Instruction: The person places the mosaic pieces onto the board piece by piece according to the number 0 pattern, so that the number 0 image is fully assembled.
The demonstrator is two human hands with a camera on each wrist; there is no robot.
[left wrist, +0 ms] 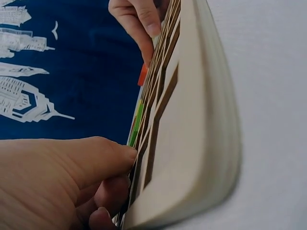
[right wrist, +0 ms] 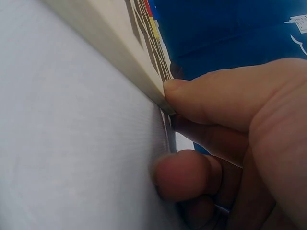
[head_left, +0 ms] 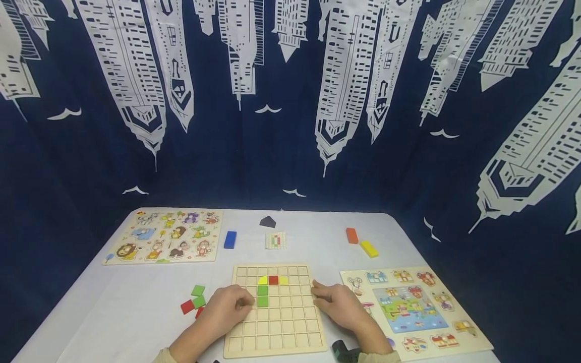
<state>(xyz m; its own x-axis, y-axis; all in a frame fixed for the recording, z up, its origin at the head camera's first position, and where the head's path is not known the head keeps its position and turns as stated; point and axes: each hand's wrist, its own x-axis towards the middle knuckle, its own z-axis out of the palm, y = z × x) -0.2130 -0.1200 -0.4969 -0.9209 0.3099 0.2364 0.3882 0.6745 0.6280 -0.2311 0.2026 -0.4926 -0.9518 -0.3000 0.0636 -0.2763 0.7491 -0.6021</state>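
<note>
A wooden grid board (head_left: 288, 327) lies on the white table. In its upper left cells sit a red tile (head_left: 273, 280) between two yellow pieces (head_left: 263, 281), with two green tiles (head_left: 263, 301) below the left one. My left hand (head_left: 228, 308) is over the board's left edge, its fingertips beside the lower green tile; in the left wrist view the thumb touches the grid and the other fingers curl, their tips partly hidden. With thumb and fingers, my right hand (head_left: 339, 304) grips the board's right edge, as the right wrist view (right wrist: 206, 96) also shows.
Loose green and red tiles (head_left: 187, 306) lie left of my left hand. Behind the board are a small pattern card (head_left: 276, 241), a blue block (head_left: 230, 240), a dark piece (head_left: 268, 222), and orange and yellow blocks (head_left: 369, 249). Picture puzzles (head_left: 174, 254) flank it; a black object (head_left: 345, 352) is near the right wrist.
</note>
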